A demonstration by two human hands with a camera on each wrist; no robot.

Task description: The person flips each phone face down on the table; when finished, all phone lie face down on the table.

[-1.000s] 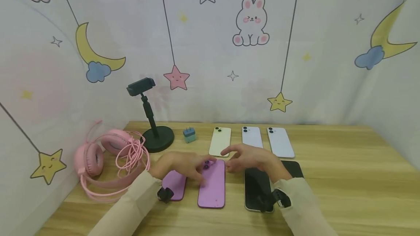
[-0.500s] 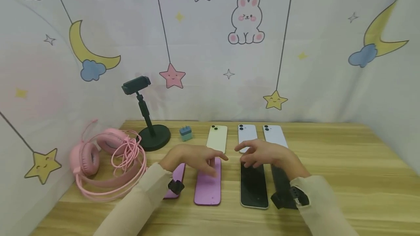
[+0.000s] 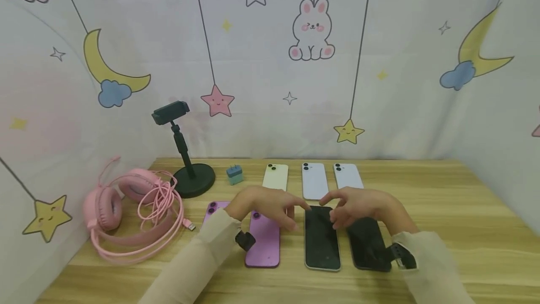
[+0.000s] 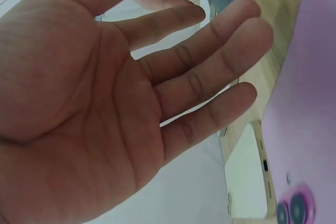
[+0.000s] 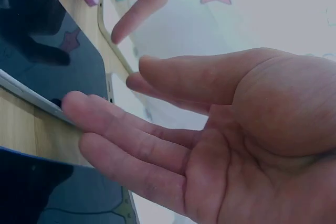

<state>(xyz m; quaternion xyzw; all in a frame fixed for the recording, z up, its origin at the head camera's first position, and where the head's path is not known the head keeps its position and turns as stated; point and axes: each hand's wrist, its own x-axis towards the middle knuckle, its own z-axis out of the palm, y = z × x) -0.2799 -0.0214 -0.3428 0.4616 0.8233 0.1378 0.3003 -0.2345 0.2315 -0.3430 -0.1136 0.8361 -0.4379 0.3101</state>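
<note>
In the head view my left hand [image 3: 272, 205] hovers over the upper end of a purple phone [image 3: 263, 250] lying back up, its fingers reaching toward a dark-screened phone [image 3: 321, 243]. My right hand [image 3: 364, 205] is above that dark phone's upper right side, and its forearm passes over a second dark phone [image 3: 367, 245]. Both hands hold nothing; fingers look relaxed in the left wrist view and the right wrist view. Whether a fingertip touches the dark phone cannot be told. Another purple phone [image 3: 214, 209] is partly hidden by the left sleeve.
Behind lie a pale yellow phone [image 3: 275, 176] and two white phones, one [image 3: 315, 182] beside the other [image 3: 348, 176]. Pink headphones [image 3: 107, 208] with a bundled cable, a black phone stand [image 3: 191, 179] and a blue-green charger plug [image 3: 235, 175] occupy the left of the wooden table [image 3: 443, 229].
Both hands have moved right over the phones, the left from the purple phone toward the nearer dark one, the right farther over the dark phones. The head view has shifted slightly.
</note>
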